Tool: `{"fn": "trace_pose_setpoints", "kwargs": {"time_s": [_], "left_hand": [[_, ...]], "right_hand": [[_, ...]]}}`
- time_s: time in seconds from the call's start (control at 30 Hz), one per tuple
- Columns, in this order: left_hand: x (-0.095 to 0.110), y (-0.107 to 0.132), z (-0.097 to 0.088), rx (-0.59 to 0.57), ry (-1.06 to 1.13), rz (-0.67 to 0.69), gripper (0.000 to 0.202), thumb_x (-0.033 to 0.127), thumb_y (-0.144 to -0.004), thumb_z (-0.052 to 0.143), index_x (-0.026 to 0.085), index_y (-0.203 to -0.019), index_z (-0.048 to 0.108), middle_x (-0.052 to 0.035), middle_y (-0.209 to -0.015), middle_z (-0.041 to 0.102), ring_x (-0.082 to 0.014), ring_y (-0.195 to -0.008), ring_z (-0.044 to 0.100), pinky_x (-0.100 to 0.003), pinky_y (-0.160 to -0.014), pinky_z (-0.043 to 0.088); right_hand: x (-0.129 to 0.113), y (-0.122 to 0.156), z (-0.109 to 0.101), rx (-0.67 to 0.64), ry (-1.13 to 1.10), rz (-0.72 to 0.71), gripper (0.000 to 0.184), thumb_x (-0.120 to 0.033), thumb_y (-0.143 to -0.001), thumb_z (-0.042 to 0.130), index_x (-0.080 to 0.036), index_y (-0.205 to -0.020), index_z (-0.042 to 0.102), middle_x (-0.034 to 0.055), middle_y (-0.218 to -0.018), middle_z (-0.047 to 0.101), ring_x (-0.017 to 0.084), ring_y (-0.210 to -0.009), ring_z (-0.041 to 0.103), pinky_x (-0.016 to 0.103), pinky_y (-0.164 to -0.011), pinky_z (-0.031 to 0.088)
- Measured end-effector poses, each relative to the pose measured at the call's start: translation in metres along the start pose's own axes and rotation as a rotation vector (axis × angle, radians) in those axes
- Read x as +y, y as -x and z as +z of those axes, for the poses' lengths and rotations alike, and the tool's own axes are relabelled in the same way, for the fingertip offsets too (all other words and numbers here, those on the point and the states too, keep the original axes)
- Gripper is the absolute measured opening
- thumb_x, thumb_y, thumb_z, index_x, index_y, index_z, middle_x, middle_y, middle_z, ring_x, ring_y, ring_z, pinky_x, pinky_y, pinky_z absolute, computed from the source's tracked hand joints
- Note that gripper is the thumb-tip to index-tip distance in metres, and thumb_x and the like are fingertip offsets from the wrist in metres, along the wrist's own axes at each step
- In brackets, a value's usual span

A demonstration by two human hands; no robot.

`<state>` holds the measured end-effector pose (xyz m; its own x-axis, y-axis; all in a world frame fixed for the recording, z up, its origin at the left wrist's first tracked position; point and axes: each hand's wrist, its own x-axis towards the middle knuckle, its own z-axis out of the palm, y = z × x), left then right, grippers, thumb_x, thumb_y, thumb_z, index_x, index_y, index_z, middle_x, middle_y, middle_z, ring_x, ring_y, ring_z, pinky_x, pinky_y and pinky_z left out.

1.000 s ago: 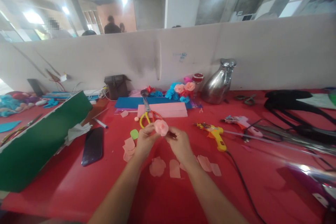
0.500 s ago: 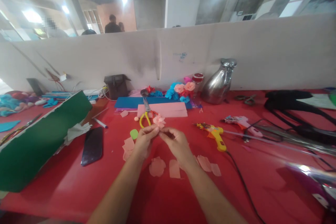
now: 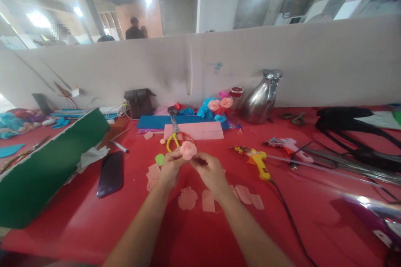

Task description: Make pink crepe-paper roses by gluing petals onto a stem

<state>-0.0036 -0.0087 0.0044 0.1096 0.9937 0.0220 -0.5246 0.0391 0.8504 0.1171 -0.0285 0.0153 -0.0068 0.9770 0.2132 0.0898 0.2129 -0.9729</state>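
Over the red table (image 3: 78, 225) both my hands meet around a small pink paper flower (image 3: 188, 149). My left hand (image 3: 171, 167) pinches the flower from the left with closed fingers. My right hand (image 3: 210, 172) has its fingers curled against the flower's right side and base. Loose pink paper petals (image 3: 188, 198) lie on the table just below my hands. More petals (image 3: 153, 174) sit by my left wrist.
Yellow-handled scissors (image 3: 173, 135) and folded pink paper (image 3: 200, 130) lie behind my hands. A yellow glue gun (image 3: 257, 162) with a black cord is to the right. A black phone (image 3: 110, 174) and a green board (image 3: 46, 171) are left. Finished paper flowers (image 3: 216, 108) and a silver vase (image 3: 261, 98) stand at the back wall.
The flower dipped forward between my fingers, then turned back up so its round head shows again. Both hands stayed in place, fingers working around it.
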Motion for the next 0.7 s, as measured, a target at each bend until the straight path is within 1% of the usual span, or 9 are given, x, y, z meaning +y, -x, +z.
{"fn": "trace_pose_setpoints", "kwargs": {"time_s": [0.13,0.2,0.27,0.37,0.57,0.7], "left_hand": [[-0.0015,-0.0003,0.0009,0.023,-0.072,0.084,0.016,0.018,-0.058,0.074,0.020,-0.074,0.073,-0.0022,-0.071,0.067,-0.0155,-0.080,0.059,-0.026,-0.076,0.043],[-0.0012,0.0000,0.0025,0.015,-0.105,0.115,0.017,0.019,-0.061,0.072,0.019,-0.078,0.073,-0.0034,-0.078,0.068,-0.0169,-0.086,0.059,-0.027,-0.079,0.043],[-0.0005,0.0009,0.0040,0.006,-0.126,0.133,0.018,0.021,-0.063,0.071,0.019,-0.081,0.073,-0.0044,-0.086,0.067,-0.0170,-0.089,0.058,-0.027,-0.081,0.043],[0.0001,0.0023,0.0051,0.012,-0.129,0.142,0.017,0.021,-0.065,0.070,0.020,-0.082,0.073,-0.0045,-0.092,0.065,-0.0159,-0.090,0.057,-0.026,-0.082,0.042],[-0.0019,0.0023,0.0034,0.005,-0.135,0.089,0.016,0.024,-0.067,0.070,0.018,-0.081,0.073,-0.0054,-0.088,0.066,-0.0156,-0.087,0.059,-0.025,-0.082,0.043],[-0.0029,0.0013,0.0029,0.013,-0.144,0.080,0.015,0.024,-0.066,0.070,0.017,-0.079,0.072,-0.0056,-0.090,0.066,-0.0148,-0.086,0.059,-0.025,-0.082,0.043]], "right_hand": [[-0.0021,0.0022,0.0010,0.026,0.028,-0.030,0.015,-0.026,-0.076,0.056,-0.018,-0.086,0.065,0.0054,-0.087,0.069,0.020,-0.080,0.062,0.032,-0.073,0.048],[-0.0047,0.0037,0.0011,0.042,0.052,-0.053,0.013,-0.026,-0.077,0.055,-0.019,-0.083,0.064,0.0042,-0.084,0.068,0.019,-0.079,0.062,0.030,-0.072,0.047],[-0.0069,0.0049,0.0010,0.066,0.069,-0.057,0.011,-0.026,-0.077,0.055,-0.019,-0.081,0.063,0.0033,-0.080,0.068,0.018,-0.075,0.061,0.027,-0.067,0.047],[-0.0084,0.0055,0.0004,0.100,0.085,-0.044,0.012,-0.028,-0.076,0.056,-0.019,-0.079,0.063,0.0030,-0.077,0.067,0.017,-0.070,0.061,0.025,-0.061,0.046],[-0.0083,0.0032,-0.0006,0.155,0.124,-0.062,0.012,-0.029,-0.076,0.057,-0.018,-0.078,0.064,0.0032,-0.075,0.067,0.017,-0.067,0.059,0.026,-0.061,0.044],[-0.0080,0.0026,0.0000,0.170,0.087,-0.046,0.013,-0.030,-0.075,0.058,-0.018,-0.076,0.062,0.0032,-0.074,0.066,0.016,-0.067,0.059,0.025,-0.060,0.044]]}}
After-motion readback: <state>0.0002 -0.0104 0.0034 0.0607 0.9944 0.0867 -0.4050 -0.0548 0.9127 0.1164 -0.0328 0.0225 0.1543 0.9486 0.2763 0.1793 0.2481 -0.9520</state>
